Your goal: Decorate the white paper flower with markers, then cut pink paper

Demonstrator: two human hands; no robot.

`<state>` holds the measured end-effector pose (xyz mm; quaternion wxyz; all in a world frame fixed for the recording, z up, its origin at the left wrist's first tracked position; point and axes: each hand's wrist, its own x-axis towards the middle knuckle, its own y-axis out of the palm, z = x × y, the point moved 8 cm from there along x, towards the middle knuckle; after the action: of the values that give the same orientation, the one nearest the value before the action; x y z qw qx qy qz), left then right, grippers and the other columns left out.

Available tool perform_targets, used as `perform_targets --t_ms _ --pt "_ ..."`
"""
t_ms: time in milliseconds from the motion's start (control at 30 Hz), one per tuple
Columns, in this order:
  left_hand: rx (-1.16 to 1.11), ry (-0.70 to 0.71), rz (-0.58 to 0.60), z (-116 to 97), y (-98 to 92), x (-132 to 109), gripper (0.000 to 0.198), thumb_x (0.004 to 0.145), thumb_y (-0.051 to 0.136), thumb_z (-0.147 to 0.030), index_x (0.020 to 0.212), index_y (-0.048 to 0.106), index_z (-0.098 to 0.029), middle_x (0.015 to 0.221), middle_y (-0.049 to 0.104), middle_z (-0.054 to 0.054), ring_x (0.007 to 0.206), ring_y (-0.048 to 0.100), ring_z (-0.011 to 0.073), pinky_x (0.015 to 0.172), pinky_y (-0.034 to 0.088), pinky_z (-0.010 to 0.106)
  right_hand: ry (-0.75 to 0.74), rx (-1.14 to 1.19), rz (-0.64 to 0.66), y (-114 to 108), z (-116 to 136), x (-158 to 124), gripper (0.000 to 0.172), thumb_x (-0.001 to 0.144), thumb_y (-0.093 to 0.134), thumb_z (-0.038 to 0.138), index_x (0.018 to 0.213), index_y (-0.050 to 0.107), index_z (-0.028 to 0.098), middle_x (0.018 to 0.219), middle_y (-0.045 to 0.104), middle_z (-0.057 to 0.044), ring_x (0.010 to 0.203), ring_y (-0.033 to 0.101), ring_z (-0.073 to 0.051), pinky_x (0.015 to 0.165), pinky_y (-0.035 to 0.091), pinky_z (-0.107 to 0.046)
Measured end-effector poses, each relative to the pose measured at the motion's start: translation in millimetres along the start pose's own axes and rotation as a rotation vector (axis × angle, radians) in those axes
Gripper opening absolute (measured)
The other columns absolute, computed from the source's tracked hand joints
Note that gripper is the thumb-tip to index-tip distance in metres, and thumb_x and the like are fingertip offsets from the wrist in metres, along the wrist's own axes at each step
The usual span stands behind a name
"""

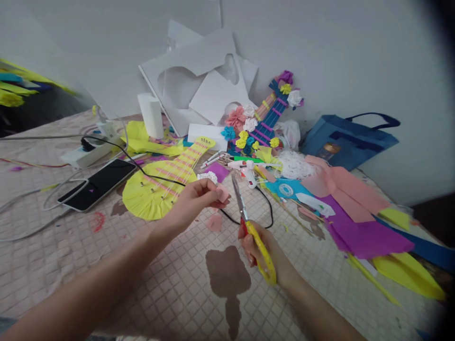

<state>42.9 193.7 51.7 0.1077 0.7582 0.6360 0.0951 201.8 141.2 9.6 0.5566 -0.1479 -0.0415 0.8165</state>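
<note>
Between the fingertips of my left hand [202,195] is a small piece of pink paper [222,193]. My right hand [261,246] is wrapped round the yellow and red handles of a pair of scissors [241,203], whose blades point up and away, a little right of the pink paper. More pink paper [214,222] lies on the table just below my left hand. Behind my left hand rests a yellow paper guitar [159,182] with pink strips. A white glue gun [249,171] lies beyond the scissors, its black cord curving across the table.
A phone [97,184], cables and a power strip [92,151] are at the left. White boards [213,90], a paper roll [151,116] and a blue flower-decorated guitar [272,118] stand behind. Coloured paper [366,232] and a blue bag [350,139] are at the right.
</note>
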Motion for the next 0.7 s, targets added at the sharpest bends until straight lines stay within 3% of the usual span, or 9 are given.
perform_targets --t_ms 100,267,500,700 --pt "0.027 -0.031 -0.027 14 12.0 -9 0.025 0.075 0.071 -0.034 0.070 0.054 -0.016 0.073 0.063 0.000 0.068 0.060 0.0105 0.068 0.052 0.026 -0.047 0.069 -0.112 -10 2 1 0.050 0.071 0.059 0.068 0.083 0.048 0.020 0.059 0.047 0.006 0.042 0.041 -0.007 0.039 0.038 -0.020" --pt "0.188 -0.084 0.037 40 35.3 -21 0.027 0.076 0.067 -0.040 0.073 0.056 -0.015 0.074 0.061 0.002 0.067 0.056 0.0120 0.066 0.048 0.027 -0.057 0.136 -0.288 -25 7 2 0.043 0.066 0.073 0.052 0.085 0.050 0.021 0.061 0.053 0.005 0.045 0.045 -0.009 0.042 0.040 -0.022" --pt "0.121 -0.119 0.095 51 40.0 -21 0.035 0.071 0.070 -0.047 0.070 0.054 -0.017 0.066 0.059 0.001 0.061 0.053 0.0117 0.062 0.043 0.026 -0.029 0.095 -0.281 -24 7 5 0.039 0.072 0.070 0.051 0.077 0.046 0.021 0.052 0.044 0.008 0.042 0.041 -0.008 0.040 0.033 -0.021" --pt "0.170 -0.194 0.161 58 39.9 -22 0.037 0.070 0.071 -0.050 0.072 0.055 -0.016 0.065 0.060 0.001 0.060 0.055 0.0115 0.059 0.040 0.024 -0.040 0.124 -0.292 -30 -2 6 0.036 0.073 0.070 0.046 0.084 0.047 0.020 0.061 0.049 0.006 0.043 0.044 -0.007 0.041 0.036 -0.021"
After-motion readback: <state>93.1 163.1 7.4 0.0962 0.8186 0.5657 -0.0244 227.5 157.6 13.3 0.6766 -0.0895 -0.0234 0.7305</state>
